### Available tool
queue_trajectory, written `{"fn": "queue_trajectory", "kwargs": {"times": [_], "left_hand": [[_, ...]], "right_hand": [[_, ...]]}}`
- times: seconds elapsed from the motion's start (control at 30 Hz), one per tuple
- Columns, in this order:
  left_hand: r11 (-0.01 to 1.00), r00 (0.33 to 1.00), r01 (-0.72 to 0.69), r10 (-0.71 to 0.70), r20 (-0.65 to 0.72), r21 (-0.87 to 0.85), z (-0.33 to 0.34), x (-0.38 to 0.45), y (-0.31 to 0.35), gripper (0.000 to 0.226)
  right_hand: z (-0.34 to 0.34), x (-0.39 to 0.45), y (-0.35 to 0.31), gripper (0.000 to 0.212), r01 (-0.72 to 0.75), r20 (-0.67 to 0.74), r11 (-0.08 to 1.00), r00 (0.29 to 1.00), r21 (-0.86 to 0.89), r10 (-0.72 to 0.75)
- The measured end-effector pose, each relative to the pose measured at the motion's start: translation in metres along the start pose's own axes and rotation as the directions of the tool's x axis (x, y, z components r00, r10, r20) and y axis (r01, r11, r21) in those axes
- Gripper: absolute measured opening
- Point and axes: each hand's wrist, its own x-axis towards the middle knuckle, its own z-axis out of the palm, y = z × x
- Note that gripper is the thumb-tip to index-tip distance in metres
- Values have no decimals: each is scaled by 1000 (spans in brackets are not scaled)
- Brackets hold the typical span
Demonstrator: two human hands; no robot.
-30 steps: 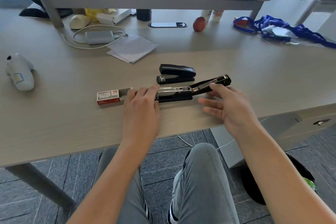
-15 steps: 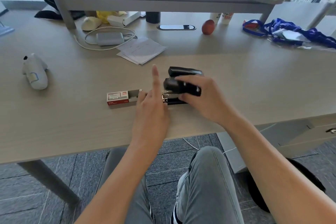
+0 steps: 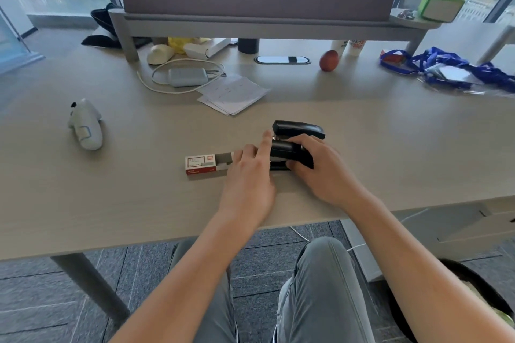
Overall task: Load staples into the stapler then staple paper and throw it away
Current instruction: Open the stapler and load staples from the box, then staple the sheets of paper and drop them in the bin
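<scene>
A black stapler [image 3: 287, 154] lies on the desk [image 3: 139, 198] with its top arm folded down. My right hand [image 3: 320, 172] wraps over it and grips it from the right. My left hand [image 3: 250, 178] rests against its left end, index finger stretched up along the front, fingers apart. A red and white staple box [image 3: 204, 164] lies partly slid open just left of my left hand. A second black stapler [image 3: 299, 128] sits closed right behind the first. A small stack of white paper [image 3: 232, 95] lies further back.
A white toy [image 3: 85, 128] lies at the left. A grey charger with cable [image 3: 185, 76], an apple [image 3: 328, 60] and blue lanyards [image 3: 451, 68] sit at the back under a monitor shelf. A dark bin [image 3: 473, 303] stands on the floor at lower right.
The stapler's top arm, swung open a second ago, has been folded down by my right hand, which now grips it. My left hand stays at the stapler's left end.
</scene>
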Motion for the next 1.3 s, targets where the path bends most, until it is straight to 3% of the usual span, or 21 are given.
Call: {"fn": "queue_trajectory", "kwargs": {"times": [0.07,0.23,0.37,0.47,0.7,0.97,1.13,1.3], "left_hand": [[998,1000,22,-21,23,-56,-9,11,-1,72],[996,997,38,-43,-63,-83,-27,52,-12,34],[992,992,124,-125,-31,-21,-31,93,-28,39],[986,988,137,-143,63,96,-27,124,-46,39],[949,975,103,-156,159,299,0,173,-85,38],[917,1000,-5,-4,23,399,2,175,-85,19],[961,996,72,-58,-62,265,-10,168,-79,23],[996,939,75,-58,-338,39,-36,148,-62,22]], "right_hand": [[3,7,2,33,-24,-25,1000,999,4,24],[12,31,8,36,-94,-35,995,995,-23,94],[12,50,15,38,-44,-10,994,999,-98,44],[11,59,16,52,21,2,982,1000,-187,-21],[15,61,13,61,-26,-69,974,998,-223,11],[19,63,8,50,-18,-106,956,994,-293,-14],[18,59,5,47,-30,-70,951,997,-308,9],[15,49,2,29,-84,-48,975,996,-207,75]]}}
